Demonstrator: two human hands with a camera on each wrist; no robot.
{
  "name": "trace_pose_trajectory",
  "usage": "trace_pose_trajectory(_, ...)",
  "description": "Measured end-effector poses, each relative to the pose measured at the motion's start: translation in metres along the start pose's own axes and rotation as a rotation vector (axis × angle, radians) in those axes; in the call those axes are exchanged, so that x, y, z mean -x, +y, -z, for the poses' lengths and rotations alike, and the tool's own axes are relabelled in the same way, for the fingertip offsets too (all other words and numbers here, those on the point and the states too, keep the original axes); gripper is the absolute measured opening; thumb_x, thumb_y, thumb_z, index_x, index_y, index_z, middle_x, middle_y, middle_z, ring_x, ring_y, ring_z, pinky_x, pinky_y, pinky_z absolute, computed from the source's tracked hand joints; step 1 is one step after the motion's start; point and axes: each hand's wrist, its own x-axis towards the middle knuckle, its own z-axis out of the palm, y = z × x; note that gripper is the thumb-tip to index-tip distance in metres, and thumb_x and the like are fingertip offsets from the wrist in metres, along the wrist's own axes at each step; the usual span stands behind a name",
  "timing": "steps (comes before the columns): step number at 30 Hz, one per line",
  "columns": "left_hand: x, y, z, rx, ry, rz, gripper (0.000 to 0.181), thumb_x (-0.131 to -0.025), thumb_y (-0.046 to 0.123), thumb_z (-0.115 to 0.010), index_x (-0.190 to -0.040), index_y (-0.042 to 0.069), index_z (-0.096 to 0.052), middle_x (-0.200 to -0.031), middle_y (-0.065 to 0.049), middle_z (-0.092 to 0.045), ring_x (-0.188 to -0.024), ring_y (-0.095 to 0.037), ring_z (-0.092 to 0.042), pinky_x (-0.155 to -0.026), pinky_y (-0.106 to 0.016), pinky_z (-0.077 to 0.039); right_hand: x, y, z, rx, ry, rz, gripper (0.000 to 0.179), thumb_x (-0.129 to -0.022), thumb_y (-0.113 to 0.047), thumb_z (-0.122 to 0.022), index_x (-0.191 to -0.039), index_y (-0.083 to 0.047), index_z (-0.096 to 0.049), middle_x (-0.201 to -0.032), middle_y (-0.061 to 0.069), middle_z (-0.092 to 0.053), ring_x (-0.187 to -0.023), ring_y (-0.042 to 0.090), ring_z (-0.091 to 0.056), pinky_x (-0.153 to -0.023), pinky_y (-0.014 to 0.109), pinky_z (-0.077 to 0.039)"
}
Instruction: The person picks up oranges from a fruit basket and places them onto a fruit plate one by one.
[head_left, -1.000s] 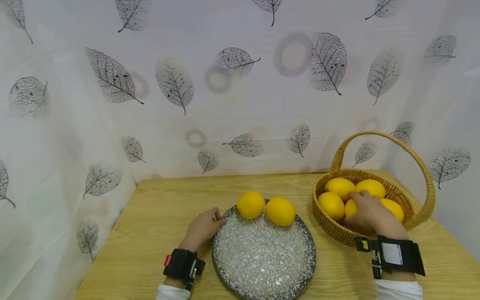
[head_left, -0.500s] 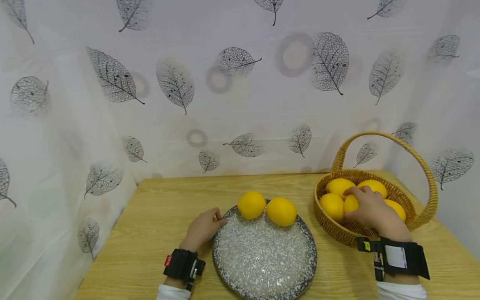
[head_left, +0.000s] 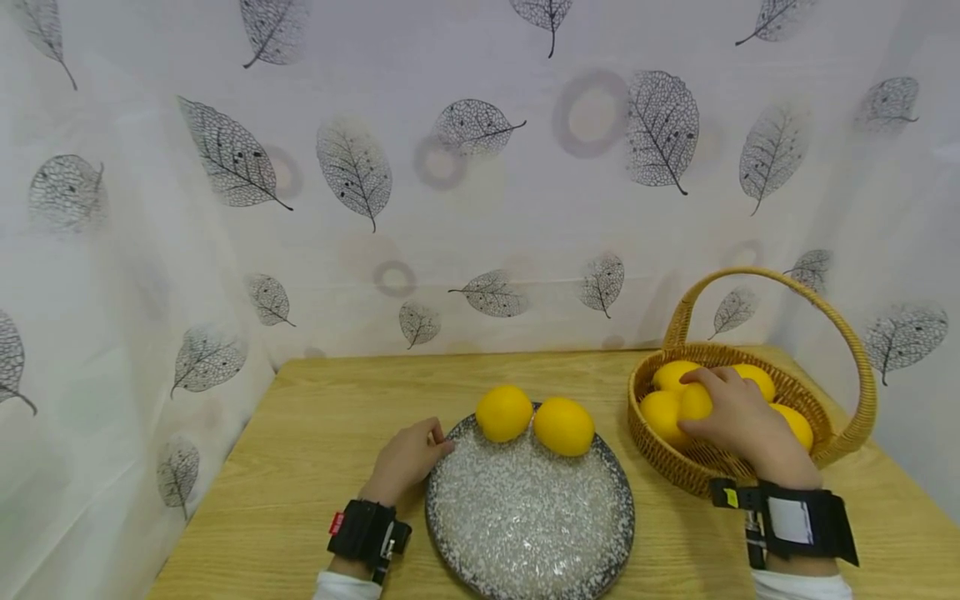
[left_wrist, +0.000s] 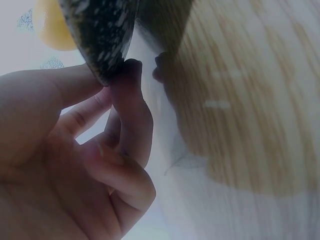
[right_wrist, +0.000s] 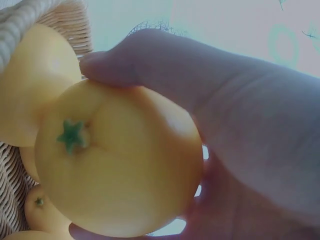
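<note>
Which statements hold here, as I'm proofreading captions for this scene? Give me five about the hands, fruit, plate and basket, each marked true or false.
1. The left hand pinches the plate at its rim. True.
2. The plate bears no fruit. False: two fruits sit near its far edge.
3. The right hand grips a yellow fruit. True.
4. The basket holds other fruits. True.
5. In the head view, the basket stands left of the plate. False: it stands to the right.

Red tag (head_left: 337, 523), L wrist strap (head_left: 360, 532): too sm. to read
White patch (head_left: 790, 521), R wrist strap (head_left: 830, 525): no legible txt
Readable nos./brands: none
</note>
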Motion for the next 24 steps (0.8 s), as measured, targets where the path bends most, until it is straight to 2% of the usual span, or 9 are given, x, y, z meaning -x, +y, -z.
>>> trace_pose_trajectory(12,0.002,0.002,0.002,0.003,0.002,0.002,0.017,-0.09,0.026,-0.065,-0.085,0.01,-0.061,-0.059,0.0,-0.046,-0.053,-0.014,-0.043,-0.048,-0.025,-0.03,-0.001,-0.012,0.001,-0.004,0.04,0.016,0.069,-0.079,-0.036,-0.072,-0.134,-0.002,-0.049,-0.14,0.038,-0.034,-0.117,0.06,-0.034,-0.077,0.073,-0.043)
trace_pose_trajectory(24,0.002,0.003,0.003,-0.002,-0.001,0.0,0.016,-0.09,0.026,-0.065,-0.085,0.01,-0.061,-0.059,0.0,-0.046,-0.053,-0.014,-0.043,-0.048,-0.025,-0.03,-0.002,-0.024,0.001,-0.019,0.112,0.065,0.068,-0.079,-0.032,-0.073,-0.135,-0.002,-0.049,-0.138,0.037,-0.038,-0.121,0.057,-0.033,-0.086,0.074,-0.039)
